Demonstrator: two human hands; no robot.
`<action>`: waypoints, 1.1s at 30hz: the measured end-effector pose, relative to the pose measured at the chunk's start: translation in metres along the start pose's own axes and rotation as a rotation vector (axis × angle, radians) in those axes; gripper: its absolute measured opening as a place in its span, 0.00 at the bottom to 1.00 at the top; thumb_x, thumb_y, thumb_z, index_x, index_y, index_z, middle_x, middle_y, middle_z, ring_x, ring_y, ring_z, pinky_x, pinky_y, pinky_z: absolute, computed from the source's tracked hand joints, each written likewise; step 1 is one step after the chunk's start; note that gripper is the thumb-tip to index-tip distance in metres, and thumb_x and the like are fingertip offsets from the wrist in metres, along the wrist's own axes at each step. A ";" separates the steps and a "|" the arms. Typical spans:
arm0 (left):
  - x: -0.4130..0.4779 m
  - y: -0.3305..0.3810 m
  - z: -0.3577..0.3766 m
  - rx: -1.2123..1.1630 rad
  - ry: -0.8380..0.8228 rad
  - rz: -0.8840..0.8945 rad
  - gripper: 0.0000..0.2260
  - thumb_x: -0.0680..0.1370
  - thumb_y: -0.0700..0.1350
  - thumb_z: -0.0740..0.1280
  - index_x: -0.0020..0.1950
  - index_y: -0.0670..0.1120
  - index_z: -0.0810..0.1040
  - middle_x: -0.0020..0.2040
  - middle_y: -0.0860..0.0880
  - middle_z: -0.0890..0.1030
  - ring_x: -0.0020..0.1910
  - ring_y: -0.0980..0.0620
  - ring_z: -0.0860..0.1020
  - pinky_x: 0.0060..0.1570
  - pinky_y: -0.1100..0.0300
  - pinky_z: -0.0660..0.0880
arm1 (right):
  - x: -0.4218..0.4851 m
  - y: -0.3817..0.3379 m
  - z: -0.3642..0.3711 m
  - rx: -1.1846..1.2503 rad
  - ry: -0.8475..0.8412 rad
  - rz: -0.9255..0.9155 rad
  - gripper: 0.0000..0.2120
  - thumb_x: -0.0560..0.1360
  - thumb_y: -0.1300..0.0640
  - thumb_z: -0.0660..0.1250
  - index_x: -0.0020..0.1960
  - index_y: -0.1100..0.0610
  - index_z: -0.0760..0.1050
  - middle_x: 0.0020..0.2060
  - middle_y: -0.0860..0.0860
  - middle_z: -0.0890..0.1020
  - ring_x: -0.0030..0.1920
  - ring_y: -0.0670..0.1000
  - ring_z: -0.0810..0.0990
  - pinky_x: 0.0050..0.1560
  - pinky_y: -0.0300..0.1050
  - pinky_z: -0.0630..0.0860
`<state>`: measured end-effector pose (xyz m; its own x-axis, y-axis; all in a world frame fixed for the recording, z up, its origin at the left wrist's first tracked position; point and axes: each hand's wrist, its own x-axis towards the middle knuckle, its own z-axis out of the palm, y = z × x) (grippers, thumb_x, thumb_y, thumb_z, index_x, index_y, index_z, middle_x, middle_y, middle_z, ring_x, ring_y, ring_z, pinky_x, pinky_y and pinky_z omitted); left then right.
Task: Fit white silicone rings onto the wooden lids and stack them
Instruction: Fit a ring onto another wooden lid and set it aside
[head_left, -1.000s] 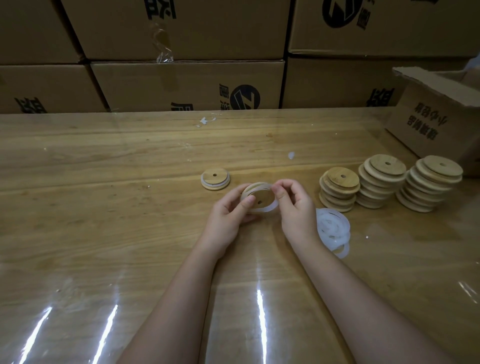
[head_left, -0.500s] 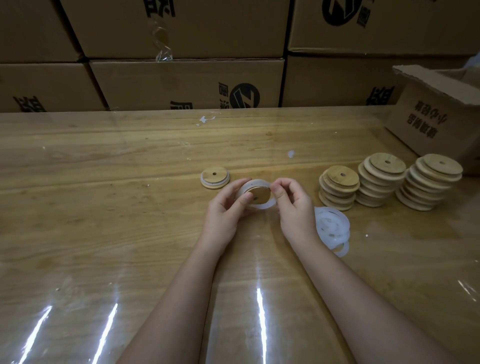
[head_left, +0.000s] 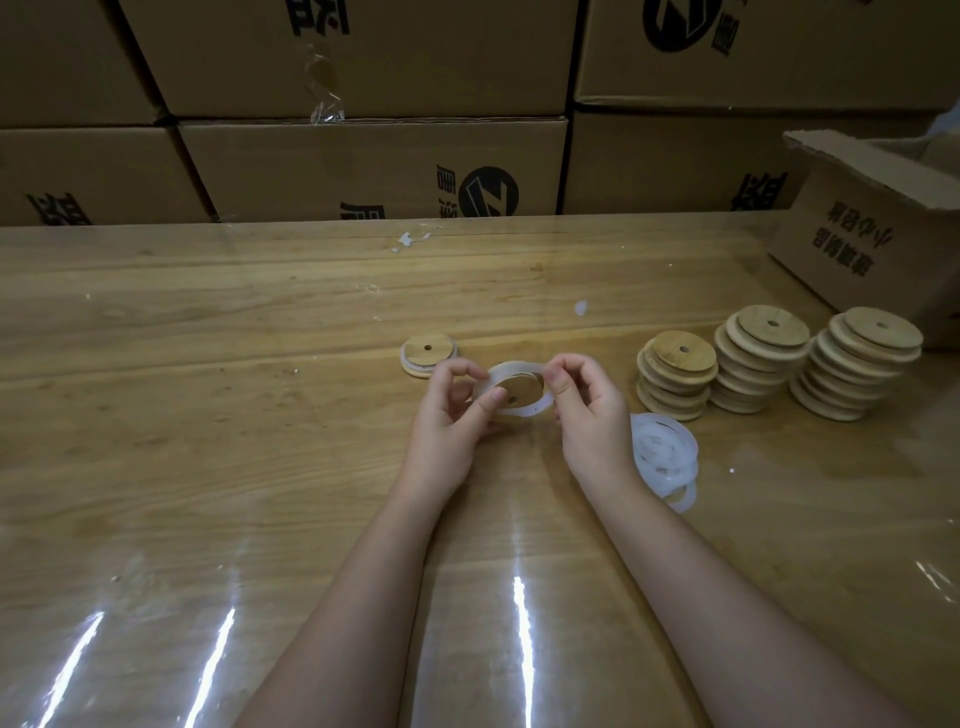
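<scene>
A round wooden lid (head_left: 519, 387) with a small hole is held above the table between both hands, with a white silicone ring (head_left: 524, 410) stretched around its rim. My left hand (head_left: 452, 415) pinches the lid and ring on the left side. My right hand (head_left: 584, 405) pinches the ring on the right side. A wooden lid with a white ring on it (head_left: 428, 354) lies on the table just behind my left hand. A pile of loose white rings (head_left: 665, 454) lies to the right of my right hand.
Three stacks of bare wooden lids (head_left: 675, 376) (head_left: 758, 358) (head_left: 857, 364) stand at the right. An open cardboard box (head_left: 872, 234) sits at the far right. Stacked cartons (head_left: 363, 156) line the table's back edge. The table (head_left: 208, 415) is glossy wood.
The ring has been pulled further around the lid's rim, and the lid has tilted flatter. Both hands stay at the same spot.
</scene>
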<state>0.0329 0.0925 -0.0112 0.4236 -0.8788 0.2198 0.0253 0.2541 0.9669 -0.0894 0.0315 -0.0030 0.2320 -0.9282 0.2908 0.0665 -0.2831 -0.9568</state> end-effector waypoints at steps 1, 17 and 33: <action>0.000 0.000 0.000 0.001 -0.001 0.005 0.11 0.76 0.37 0.67 0.45 0.54 0.72 0.43 0.47 0.81 0.44 0.50 0.79 0.46 0.44 0.78 | 0.000 0.000 0.000 0.000 0.002 0.002 0.07 0.78 0.59 0.64 0.42 0.50 0.75 0.33 0.40 0.76 0.35 0.39 0.72 0.40 0.37 0.68; 0.000 0.004 -0.004 -0.174 0.047 -0.118 0.08 0.76 0.41 0.67 0.54 0.46 0.78 0.44 0.49 0.85 0.46 0.51 0.82 0.38 0.59 0.80 | -0.001 0.002 0.003 -0.052 -0.026 0.002 0.09 0.77 0.57 0.65 0.40 0.47 0.74 0.29 0.35 0.76 0.32 0.38 0.72 0.37 0.31 0.67; 0.006 0.004 -0.006 -0.334 0.071 -0.234 0.05 0.78 0.41 0.63 0.53 0.45 0.75 0.44 0.48 0.84 0.43 0.49 0.83 0.37 0.58 0.80 | -0.003 0.006 0.010 -0.121 -0.017 0.012 0.13 0.71 0.60 0.72 0.45 0.46 0.70 0.36 0.47 0.78 0.34 0.44 0.77 0.40 0.48 0.79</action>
<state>0.0414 0.0907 -0.0072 0.4323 -0.9015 -0.0220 0.4158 0.1776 0.8920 -0.0795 0.0348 -0.0093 0.2485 -0.9278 0.2784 -0.0539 -0.3002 -0.9524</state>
